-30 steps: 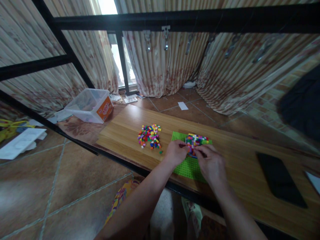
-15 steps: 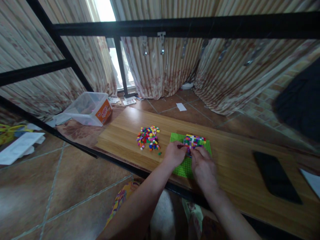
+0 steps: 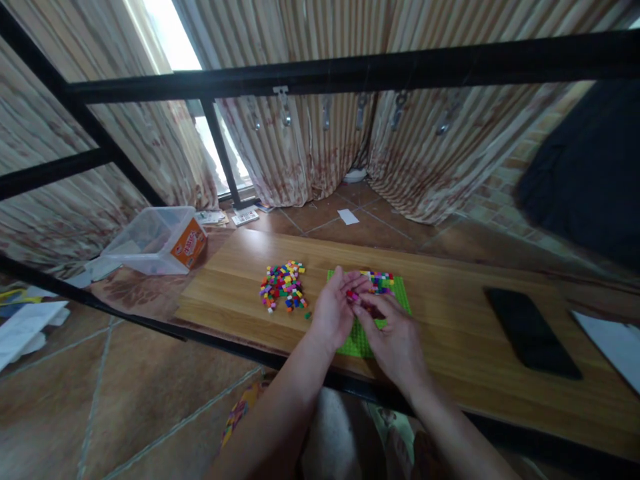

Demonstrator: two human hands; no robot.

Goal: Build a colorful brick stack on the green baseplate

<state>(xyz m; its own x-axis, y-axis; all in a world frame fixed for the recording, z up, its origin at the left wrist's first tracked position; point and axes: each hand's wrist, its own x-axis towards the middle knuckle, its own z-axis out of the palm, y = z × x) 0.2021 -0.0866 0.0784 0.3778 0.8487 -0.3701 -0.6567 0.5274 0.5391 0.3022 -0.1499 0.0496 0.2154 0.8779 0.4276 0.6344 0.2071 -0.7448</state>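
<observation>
My left hand (image 3: 332, 313) is turned palm up and cupped over the left part of a green studded baseplate (image 3: 357, 344). A few tiny pink-red building bricks (image 3: 351, 295) lie in its palm. My right hand (image 3: 397, 335) reaches in from the right, thumb and fingers pinched together at these bricks; its fingertips partly hide what they grip. Behind the hands, a multicoloured block of joined bricks (image 3: 384, 283) sits on the baseplate, largely covered by the fingers. A loose pile of small coloured bricks (image 3: 283, 285) lies left of the baseplate, with a single green brick (image 3: 308, 315) apart from it.
The wooden board (image 3: 230, 273) carries a black phone-like slab (image 3: 533, 333) and white paper (image 3: 607, 347) on the right. A clear plastic box (image 3: 155, 243) with an orange label stands at the left. A black metal bar (image 3: 320, 83) with hanging clips crosses above.
My left hand has turned from pressing at the block to palm up, showing bricks in it. My right hand has moved to that palm. The whole view has shifted slightly.
</observation>
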